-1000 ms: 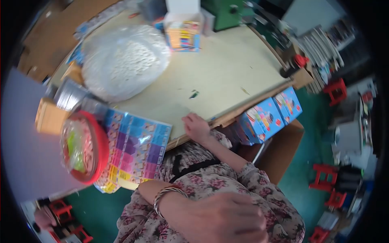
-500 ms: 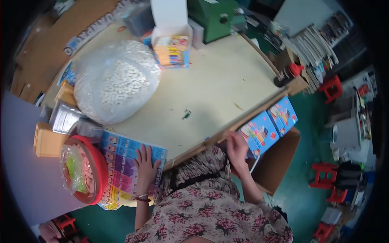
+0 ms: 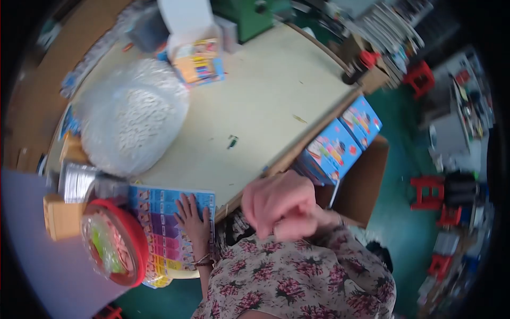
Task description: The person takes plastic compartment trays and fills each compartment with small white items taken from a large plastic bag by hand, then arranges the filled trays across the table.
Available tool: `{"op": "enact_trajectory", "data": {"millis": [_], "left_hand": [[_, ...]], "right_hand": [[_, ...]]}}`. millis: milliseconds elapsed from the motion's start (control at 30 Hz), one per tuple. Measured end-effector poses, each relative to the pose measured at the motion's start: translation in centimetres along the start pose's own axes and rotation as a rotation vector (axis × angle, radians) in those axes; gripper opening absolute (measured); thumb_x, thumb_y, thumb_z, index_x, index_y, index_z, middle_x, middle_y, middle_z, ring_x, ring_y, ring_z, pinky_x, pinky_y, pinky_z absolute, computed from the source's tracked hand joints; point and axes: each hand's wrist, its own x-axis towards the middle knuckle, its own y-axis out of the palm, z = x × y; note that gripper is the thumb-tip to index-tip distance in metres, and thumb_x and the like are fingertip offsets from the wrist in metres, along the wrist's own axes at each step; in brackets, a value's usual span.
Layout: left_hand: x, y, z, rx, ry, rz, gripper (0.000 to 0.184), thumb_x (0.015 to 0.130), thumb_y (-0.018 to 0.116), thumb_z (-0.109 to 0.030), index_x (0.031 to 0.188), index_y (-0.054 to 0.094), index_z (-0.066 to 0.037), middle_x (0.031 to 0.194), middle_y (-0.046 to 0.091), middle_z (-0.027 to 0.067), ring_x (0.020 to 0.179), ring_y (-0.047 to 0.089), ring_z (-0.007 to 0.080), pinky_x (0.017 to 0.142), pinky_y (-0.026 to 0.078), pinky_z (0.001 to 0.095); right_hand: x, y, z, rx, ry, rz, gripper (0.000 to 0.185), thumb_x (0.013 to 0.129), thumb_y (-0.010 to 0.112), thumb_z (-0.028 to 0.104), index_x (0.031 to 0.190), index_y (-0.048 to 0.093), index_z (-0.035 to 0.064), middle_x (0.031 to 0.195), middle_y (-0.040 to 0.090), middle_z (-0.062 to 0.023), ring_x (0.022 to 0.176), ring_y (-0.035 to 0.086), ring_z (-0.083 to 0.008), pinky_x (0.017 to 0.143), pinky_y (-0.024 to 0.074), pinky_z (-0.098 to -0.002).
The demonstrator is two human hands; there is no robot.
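Note:
My left hand (image 3: pixel 194 223) lies flat with its fingers spread on a stack of printed colour sheets (image 3: pixel 164 212), striped blue, purple, pink and yellow. My right hand (image 3: pixel 281 204) is raised close to the camera over the floral blouse (image 3: pixel 287 266), slightly blurred. Its fingers are curled in and nothing shows in them. The palm side is partly hidden. Left of the sheets stands a red basin (image 3: pixel 139 250) with a clear plastic bag (image 3: pixel 101 242) holding pink and green pieces.
On the table (image 3: pixel 255 95) lie a big clear bag of small white pieces (image 3: pixel 141 119), an opened box (image 3: pixel 218 69) and a dark green scrap (image 3: pixel 232 142). Blue printed boxes (image 3: pixel 334 149) sit in a carton (image 3: pixel 366 186) at the right edge. A dark bottle with a red cap (image 3: pixel 361 66) stands beyond.
My right hand has risen from the table edge beside the blue boxes toward the camera, with its fingers curling. My left hand stays on the sheets. The view has shifted and turned slightly.

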Motion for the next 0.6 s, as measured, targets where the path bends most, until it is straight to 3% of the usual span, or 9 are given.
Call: {"op": "enact_trajectory", "data": {"millis": [67, 167, 267, 367, 433, 467, 533, 567, 600], "left_hand": [[0.2, 0.6, 0.3, 0.038, -0.03, -0.081, 0.059, 0.088, 0.049, -0.035, 0.141, 0.03, -0.015, 0.15, 0.018, 0.0085, 0.139, 0.012, 0.03, 0.108, 0.005, 0.0523], [0.2, 0.8, 0.5, 0.042, -0.005, -0.088, 0.059, 0.089, 0.049, -0.034, 0.141, 0.03, -0.014, 0.15, 0.019, 0.0082, 0.138, 0.013, 0.0301, 0.109, 0.006, 0.0517], [0.0, 0.7, 0.7, 0.052, 0.005, -0.095, 0.057, 0.09, 0.047, -0.035, 0.141, 0.029, -0.015, 0.15, 0.019, 0.0073, 0.138, 0.013, 0.0292, 0.108, 0.006, 0.0515], [0.1, 0.7, 0.4, 0.042, 0.012, -0.106, 0.055, 0.092, 0.045, -0.035, 0.141, 0.029, -0.016, 0.15, 0.02, 0.0065, 0.139, 0.013, 0.0287, 0.108, 0.007, 0.0514], [0.0, 0.5, 0.4, 0.043, 0.013, -0.101, 0.055, 0.092, 0.045, -0.034, 0.141, 0.029, -0.016, 0.15, 0.02, 0.0066, 0.139, 0.013, 0.0289, 0.108, 0.007, 0.0513], [-0.1, 0.4, 0.3, 0.041, 0.013, -0.1, 0.054, 0.092, 0.044, -0.034, 0.141, 0.029, -0.016, 0.15, 0.02, 0.0067, 0.139, 0.013, 0.0288, 0.108, 0.007, 0.0511], [0.0, 0.4, 0.2, 0.036, 0.017, -0.102, 0.054, 0.093, 0.044, -0.034, 0.141, 0.029, -0.016, 0.15, 0.019, 0.0067, 0.139, 0.013, 0.0288, 0.108, 0.006, 0.051], [0.0, 0.5, 0.3, 0.04, 0.018, -0.107, 0.054, 0.093, 0.044, -0.034, 0.141, 0.029, -0.016, 0.15, 0.019, 0.0066, 0.139, 0.013, 0.0286, 0.108, 0.006, 0.0508], [0.0, 0.7, 0.4, 0.041, 0.018, -0.112, 0.054, 0.093, 0.044, -0.034, 0.141, 0.029, -0.016, 0.15, 0.019, 0.0065, 0.139, 0.012, 0.0284, 0.108, 0.006, 0.0506]], "right_hand": [[0.7, 1.4, 1.5, 0.189, -0.166, 0.119, 0.017, 0.082, 0.062, 0.016, 0.081, 0.063, -0.0014, 0.056, 0.055, -0.0029, 0.051, 0.05, -0.0175, 0.054, 0.0438, -0.0286], [1.0, 1.9, 4.6, 0.222, -0.275, 0.105, 0.024, 0.084, 0.06, 0.019, 0.071, 0.059, -0.0014, 0.055, 0.053, -0.0051, 0.049, 0.05, -0.0168, 0.054, 0.0439, -0.0285], [1.1, 0.4, 7.8, 0.294, -0.308, 0.319, 0.03, 0.086, 0.058, 0.019, 0.063, 0.053, 0.0011, 0.052, 0.049, -0.0067, 0.045, 0.047, -0.0174, 0.058, 0.0477, -0.0344], [0.7, 0.2, 10.4, 0.31, -0.507, 0.512, 0.035, 0.088, 0.056, 0.021, 0.058, 0.046, 0.0046, 0.051, 0.047, -0.0067, 0.045, 0.046, -0.0178, 0.065, 0.0498, -0.042], [1.4, 0.2, 12.7, -0.021, -0.66, 0.329, 0.04, 0.082, 0.043, 0.0, 0.046, 0.035, 0.0148, 0.042, 0.042, -0.0089, 0.09, 0.065, -0.0315, 0.098, 0.0388, -0.0447], [0.5, 0.1, 14.5, -0.02, -0.66, 0.323, 0.04, 0.082, 0.043, 0.0, 0.046, 0.035, 0.0148, 0.042, 0.042, -0.0089, 0.09, 0.065, -0.0315, 0.098, 0.0388, -0.0447], [-1.2, -0.2, 18.3, 0.003, -0.307, 0.588, 0.043, 0.08, 0.041, -0.005, 0.045, 0.032, 0.0173, 0.04, 0.04, -0.0091, 0.088, 0.065, -0.0315, 0.094, 0.0417, -0.0397], [2.7, 0.0, 16.1, -0.12, -0.451, 0.486, 0.043, 0.08, 0.04, -0.005, 0.044, 0.034, 0.0176, 0.04, 0.039, -0.0082, 0.085, 0.066, -0.0334, 0.093, 0.042, -0.0393], [2.8, 0.0, 16.0, -0.124, -0.449, 0.486, 0.043, 0.08, 0.04, -0.005, 0.044, 0.034, 0.0176, 0.04, 0.039, -0.0082, 0.085, 0.066, -0.0334, 0.093, 0.042, -0.0393]]}}
